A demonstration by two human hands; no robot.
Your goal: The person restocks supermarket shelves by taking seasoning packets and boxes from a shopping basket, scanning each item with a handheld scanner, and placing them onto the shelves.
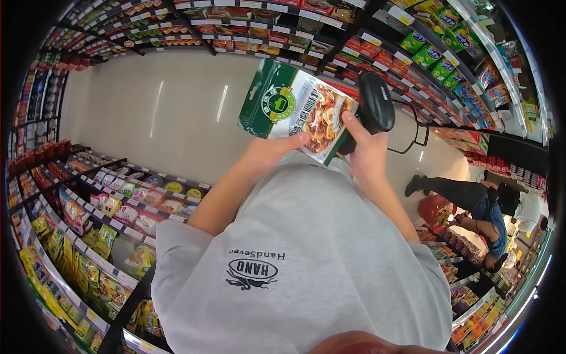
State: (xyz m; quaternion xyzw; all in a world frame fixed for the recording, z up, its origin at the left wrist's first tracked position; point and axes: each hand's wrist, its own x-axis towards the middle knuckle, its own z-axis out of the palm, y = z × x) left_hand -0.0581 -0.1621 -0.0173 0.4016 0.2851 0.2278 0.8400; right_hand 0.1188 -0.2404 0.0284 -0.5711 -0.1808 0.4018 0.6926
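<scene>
A flat green and white food packet [303, 112] with a picture of a cooked dish is held up tilted, its printed side facing me. My left hand [268, 154] pinches its lower edge, thumb on the front and fingers hidden behind. At the right end of the packet, my right hand [368, 147] is closed, with its thumb on the front corner. A black handheld device [376, 101] with a rounded head sits against that hand, its dark grip partly between palm and packet. The fingers behind it are hidden.
Stocked shelves [127, 230] run along the left, and more shelves [407, 59] cross the top and right. Pale floor [147, 112] lies between them. Another person [471, 206] in dark trousers and a blue top is at the right, near a red container [433, 212].
</scene>
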